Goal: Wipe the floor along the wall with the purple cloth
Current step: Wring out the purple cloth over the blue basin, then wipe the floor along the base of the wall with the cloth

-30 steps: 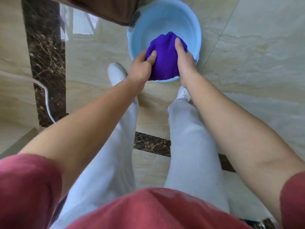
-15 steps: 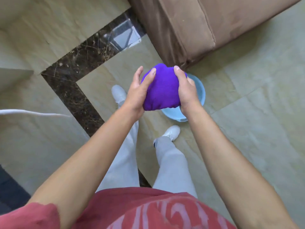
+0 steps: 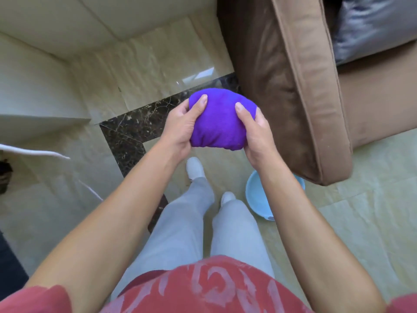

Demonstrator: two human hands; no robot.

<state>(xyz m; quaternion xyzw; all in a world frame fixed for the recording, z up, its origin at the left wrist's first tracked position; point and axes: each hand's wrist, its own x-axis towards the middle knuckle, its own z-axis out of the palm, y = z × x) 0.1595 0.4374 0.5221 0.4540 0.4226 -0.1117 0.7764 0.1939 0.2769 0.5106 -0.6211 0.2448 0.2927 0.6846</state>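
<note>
The purple cloth (image 3: 220,119) is bunched into a rounded bundle, held up in the air in front of me above the floor. My left hand (image 3: 180,127) grips its left side, thumb on top. My right hand (image 3: 256,129) grips its right side the same way. Below and beyond the cloth lies the glossy beige tiled floor (image 3: 144,62) with a dark marble border strip (image 3: 135,129). The cream wall (image 3: 45,23) meets the floor at the upper left.
A brown sofa (image 3: 300,86) stands at the right, close to the cloth. A light blue basin (image 3: 257,197) sits on the floor by my right foot, partly hidden by my arm. A white cable (image 3: 33,152) runs across the floor at the left.
Both hands lifted the cloth out of the basin and raised it. The view swung up and left, so the basin now lies low by my right foot.
</note>
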